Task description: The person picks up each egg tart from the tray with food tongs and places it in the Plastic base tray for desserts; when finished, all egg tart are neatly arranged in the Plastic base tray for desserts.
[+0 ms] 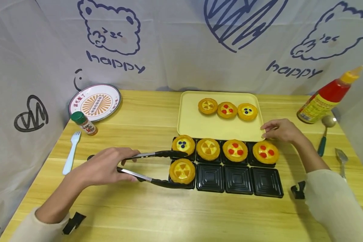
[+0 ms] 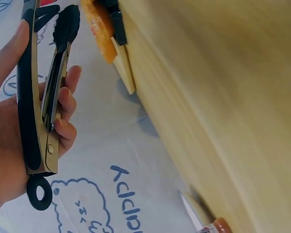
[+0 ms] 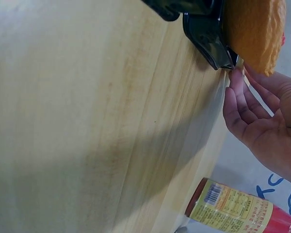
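Egg tart with orange triangles (image 1: 182,169), one: seated in the leftmost near-row black plastic compartment, on the near side of the yellow tray (image 1: 211,129), between the spread arms of the tongs (image 1: 152,154); whether the tips touch it cannot be told.
Left hand (image 1: 109,166): fingers and thumb curled round the tongs, left of the tray.
Right hand (image 1: 279,130): half-curled, thumb and fingers apart, tips at the tray's right edge; whether they pinch it cannot be told.
Far-row tarts (image 1: 208,149), four: in black compartments beside the tray's near edge.
Tray tarts (image 1: 227,110), three: side by side on the tray's far half.
Patterned plate (image 1: 113,111), green-capped shaker (image 1: 87,126), light-blue fork (image 1: 71,154): on the worktop (image 1: 139,124), left of the tray.
Red-and-yellow sauce bottle (image 1: 323,99), green-handled spoon (image 1: 322,144): right of the tray.
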The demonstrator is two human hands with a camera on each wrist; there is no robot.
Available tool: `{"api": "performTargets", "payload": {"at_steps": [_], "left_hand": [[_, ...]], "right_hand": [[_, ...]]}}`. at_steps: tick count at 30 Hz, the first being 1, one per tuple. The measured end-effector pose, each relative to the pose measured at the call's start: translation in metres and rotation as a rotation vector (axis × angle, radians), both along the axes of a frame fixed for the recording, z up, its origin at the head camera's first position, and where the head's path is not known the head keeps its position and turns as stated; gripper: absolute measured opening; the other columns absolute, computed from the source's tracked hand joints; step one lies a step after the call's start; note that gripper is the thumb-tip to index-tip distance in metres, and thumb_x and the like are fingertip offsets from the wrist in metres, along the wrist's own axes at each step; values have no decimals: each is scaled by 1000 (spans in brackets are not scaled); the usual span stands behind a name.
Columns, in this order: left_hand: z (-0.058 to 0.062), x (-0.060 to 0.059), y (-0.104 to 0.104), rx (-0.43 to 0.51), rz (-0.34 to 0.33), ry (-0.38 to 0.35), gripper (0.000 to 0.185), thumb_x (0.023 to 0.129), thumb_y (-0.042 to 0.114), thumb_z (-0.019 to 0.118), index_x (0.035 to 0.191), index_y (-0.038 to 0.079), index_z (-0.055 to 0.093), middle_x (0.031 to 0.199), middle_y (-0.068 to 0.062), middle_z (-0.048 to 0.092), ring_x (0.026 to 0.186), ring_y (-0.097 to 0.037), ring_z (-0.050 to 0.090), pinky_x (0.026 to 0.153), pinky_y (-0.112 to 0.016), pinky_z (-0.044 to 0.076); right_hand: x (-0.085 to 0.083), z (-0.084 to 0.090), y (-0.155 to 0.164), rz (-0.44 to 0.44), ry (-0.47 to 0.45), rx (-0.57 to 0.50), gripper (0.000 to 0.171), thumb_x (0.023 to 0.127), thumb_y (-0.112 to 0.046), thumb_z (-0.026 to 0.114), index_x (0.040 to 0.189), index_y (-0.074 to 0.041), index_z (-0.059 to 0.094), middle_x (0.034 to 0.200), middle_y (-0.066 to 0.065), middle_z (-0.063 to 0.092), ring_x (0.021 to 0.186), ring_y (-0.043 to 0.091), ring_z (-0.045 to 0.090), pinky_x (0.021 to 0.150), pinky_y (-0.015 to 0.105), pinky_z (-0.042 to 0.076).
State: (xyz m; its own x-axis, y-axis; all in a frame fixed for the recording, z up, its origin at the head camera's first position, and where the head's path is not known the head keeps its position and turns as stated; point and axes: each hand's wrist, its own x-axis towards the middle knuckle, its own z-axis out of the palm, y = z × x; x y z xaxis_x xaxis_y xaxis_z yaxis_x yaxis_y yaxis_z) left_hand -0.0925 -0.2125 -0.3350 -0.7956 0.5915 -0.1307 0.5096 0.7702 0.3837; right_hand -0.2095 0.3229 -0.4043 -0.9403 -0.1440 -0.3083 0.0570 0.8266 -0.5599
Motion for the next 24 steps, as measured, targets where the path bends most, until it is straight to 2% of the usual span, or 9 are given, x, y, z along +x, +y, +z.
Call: {"api": "performTargets", "payload": {"at_steps": [5,8,10,13,17,20,24], "left_hand": [[8,-12,4,34,17,30,70,75,45,77,127,1,57,115,-10,67,82,-11,60,74,-35,51],[8,-24,12,61,25,51,69,75,42,78,127,1,57,112,-11,67,82,-14,60,73,-36,51],[5,-35,21,77,22,67,69,75,41,78,127,1,56,112,-11,68,87,-17,62,78,-38,52],[0,-56,36,94,29,86,68,74,42,79,125,2,57,106,-9,69,83,-18,61,74,-37,51],[-8,-91,56,103,56,95,60,76,45,77,117,4,60,96,-8,67,73,-18,56,67,-34,47],[-17,-117,69,82,93,88,58,78,48,74,113,3,60,97,-11,67,75,-21,56,69,-35,47],[-28,-146,84,37,153,72,63,80,51,71,116,1,59,106,-16,67,88,-28,62,78,-41,50]], "right_hand": [[-1,0,-1,1,8,-2,36,84,-18,71,110,6,63,95,17,64,76,17,55,63,23,46],[0,0,-1,-2,7,-3,35,84,-18,71,110,5,63,95,16,64,76,17,55,63,22,45],[0,-1,-1,-6,4,-5,35,84,-17,71,110,6,62,95,16,64,77,17,54,63,23,45],[2,-1,-1,-9,5,-5,35,84,-17,71,110,6,63,95,16,64,76,16,54,63,22,45],[3,-2,1,-8,10,-9,37,84,-19,72,110,7,62,94,16,64,75,14,54,61,22,45],[3,-2,0,-3,16,-4,39,84,-20,72,111,7,63,95,16,64,75,13,55,62,22,45],[3,-1,-1,1,22,-6,38,85,-20,72,111,6,63,95,15,65,76,13,55,63,22,46]]}}
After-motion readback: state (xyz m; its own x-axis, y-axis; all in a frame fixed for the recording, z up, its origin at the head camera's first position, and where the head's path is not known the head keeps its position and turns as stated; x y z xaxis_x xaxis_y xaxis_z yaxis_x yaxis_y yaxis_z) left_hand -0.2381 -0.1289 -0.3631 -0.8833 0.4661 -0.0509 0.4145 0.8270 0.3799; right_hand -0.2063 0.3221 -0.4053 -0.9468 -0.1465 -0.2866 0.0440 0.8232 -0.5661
